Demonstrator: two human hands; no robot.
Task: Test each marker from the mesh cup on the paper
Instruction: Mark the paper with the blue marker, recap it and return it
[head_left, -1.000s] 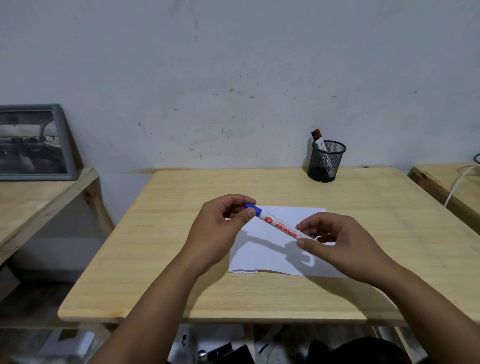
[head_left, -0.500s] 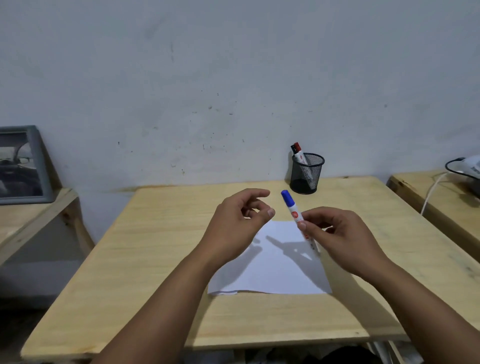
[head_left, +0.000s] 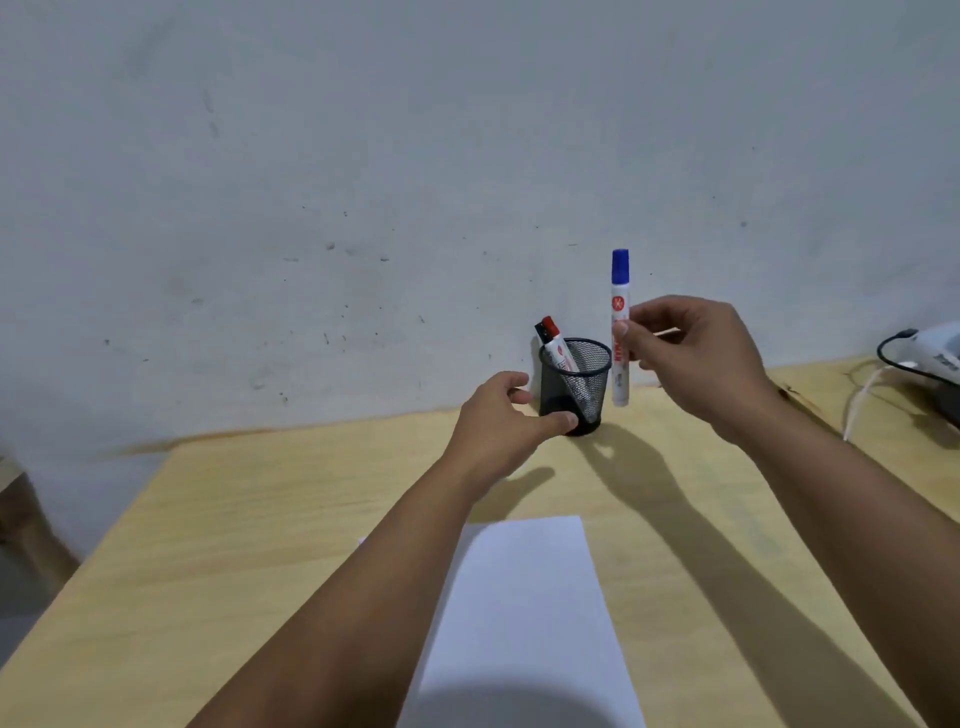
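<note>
A black mesh cup (head_left: 592, 375) stands at the far edge of the wooden table (head_left: 270, 525), against the wall. Two markers lean inside it, one red-capped (head_left: 557, 345) and one black-capped just behind. My left hand (head_left: 501, 423) grips the cup's lower left side, thumb on its front. My right hand (head_left: 691, 364) holds a blue-capped marker (head_left: 620, 332) upright, cap up, just right of the cup and about level with its rim. A white sheet of paper (head_left: 524, 613) lies on the table nearer to me, partly under my left forearm.
A grey wall rises right behind the cup. A second wooden table at the right carries a white device (head_left: 930, 358) with a black and a white cable. A gap separates the two tables.
Both hands have moved away from the paper to the cup. The blue marker went from lying across both hands to upright in the right hand alone. The left hand let go of it and took the cup.
</note>
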